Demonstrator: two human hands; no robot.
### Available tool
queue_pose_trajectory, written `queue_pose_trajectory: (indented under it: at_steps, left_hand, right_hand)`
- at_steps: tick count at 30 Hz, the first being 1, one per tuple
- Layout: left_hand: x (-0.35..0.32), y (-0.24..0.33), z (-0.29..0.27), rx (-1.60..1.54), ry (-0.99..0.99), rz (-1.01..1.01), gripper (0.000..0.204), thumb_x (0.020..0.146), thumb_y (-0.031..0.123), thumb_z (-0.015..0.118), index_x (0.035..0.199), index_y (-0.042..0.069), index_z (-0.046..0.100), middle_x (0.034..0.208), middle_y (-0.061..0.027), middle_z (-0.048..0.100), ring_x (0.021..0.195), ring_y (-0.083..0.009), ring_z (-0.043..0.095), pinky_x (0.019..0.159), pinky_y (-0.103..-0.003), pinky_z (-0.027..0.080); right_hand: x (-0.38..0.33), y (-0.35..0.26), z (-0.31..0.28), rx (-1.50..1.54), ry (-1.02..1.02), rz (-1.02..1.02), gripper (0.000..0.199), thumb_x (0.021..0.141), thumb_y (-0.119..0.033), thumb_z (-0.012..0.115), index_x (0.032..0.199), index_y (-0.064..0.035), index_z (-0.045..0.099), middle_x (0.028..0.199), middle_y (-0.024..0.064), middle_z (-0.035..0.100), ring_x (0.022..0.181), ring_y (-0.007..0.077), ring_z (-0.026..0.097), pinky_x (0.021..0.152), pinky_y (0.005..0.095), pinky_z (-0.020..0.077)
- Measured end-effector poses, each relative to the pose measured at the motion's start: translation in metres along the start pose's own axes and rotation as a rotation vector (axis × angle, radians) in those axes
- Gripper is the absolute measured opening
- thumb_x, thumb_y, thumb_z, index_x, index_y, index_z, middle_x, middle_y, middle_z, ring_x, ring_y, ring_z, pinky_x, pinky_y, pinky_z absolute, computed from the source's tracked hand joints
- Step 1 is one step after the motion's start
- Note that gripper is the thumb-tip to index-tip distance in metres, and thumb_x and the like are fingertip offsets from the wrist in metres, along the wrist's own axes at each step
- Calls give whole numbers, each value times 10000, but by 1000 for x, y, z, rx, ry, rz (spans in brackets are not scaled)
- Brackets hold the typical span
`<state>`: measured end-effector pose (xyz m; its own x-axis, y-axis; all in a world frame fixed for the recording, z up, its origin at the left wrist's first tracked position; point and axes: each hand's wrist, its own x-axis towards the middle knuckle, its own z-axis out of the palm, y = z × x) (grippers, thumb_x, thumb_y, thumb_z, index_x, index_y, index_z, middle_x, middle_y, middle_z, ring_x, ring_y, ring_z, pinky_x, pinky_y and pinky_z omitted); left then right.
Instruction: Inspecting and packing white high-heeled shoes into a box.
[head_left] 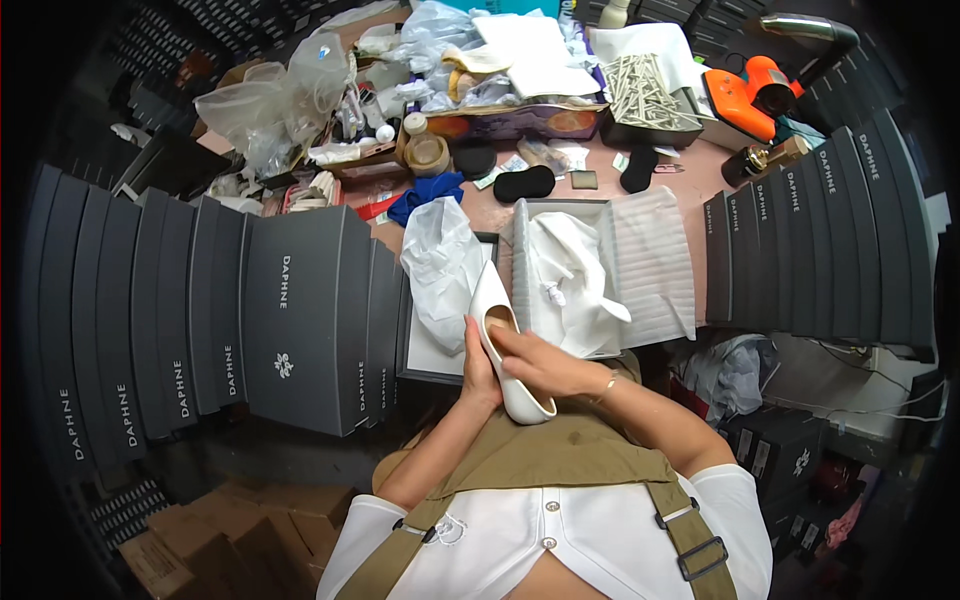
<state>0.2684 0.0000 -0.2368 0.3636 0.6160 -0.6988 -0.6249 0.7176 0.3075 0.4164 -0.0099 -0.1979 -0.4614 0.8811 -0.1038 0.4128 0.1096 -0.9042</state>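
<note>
A white pointed-toe flat shoe (493, 300) is held in front of my chest, toe pointing away from me. My left hand (478, 368) grips its left side from below. My right hand (545, 360) lies across the shoe's opening, fingers reaching into the insole. Just beyond the shoe stands an open grey shoe box (518, 262) holding white tissue paper and a second white shoe (572, 268). A crumpled white plastic bag (440, 262) rests on a box lid (430, 355) to the left of the shoe.
Rows of dark grey shoe boxes stand at left (200, 320) and right (820, 240). The cluttered table behind holds plastic bags (270, 100), black insoles (525, 183), a box of wooden sticks (640, 95) and an orange heat gun (755, 90). Cardboard cartons (230, 530) sit lower left.
</note>
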Motion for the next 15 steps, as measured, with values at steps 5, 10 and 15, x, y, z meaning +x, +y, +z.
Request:
queue_pose_trajectory:
  at_steps: [5, 10, 15]
  left_hand:
    - [6, -20, -12, 59, -14, 235, 675, 986, 581, 286, 1419, 64, 290, 1406, -130, 402, 1255, -250, 453, 1062, -397, 386]
    - [-13, 9, 4, 144, -45, 88, 746, 941, 654, 315, 1378, 51, 366, 1335, -136, 473, 1229, -266, 474, 1039, -404, 403]
    - [21, 30, -7, 297, 16, -16, 707, 902, 672, 417, 1078, 2, 554, 891, -127, 630, 849, -257, 638, 781, -382, 544]
  right_hand:
    - [52, 32, 37, -33, -24, 153, 587, 1005, -471, 253, 1087, 63, 483, 1101, 253, 507, 1131, 388, 444, 1058, 598, 155]
    - [51, 10, 23, 95, -60, 233, 641, 997, -510, 263, 1072, 72, 522, 1120, 265, 524, 1122, 396, 474, 1040, 578, 208]
    - [29, 3, 38, -59, -95, 210, 743, 969, -587, 251, 1186, 76, 506, 1235, 322, 482, 1222, 475, 407, 1063, 623, 190]
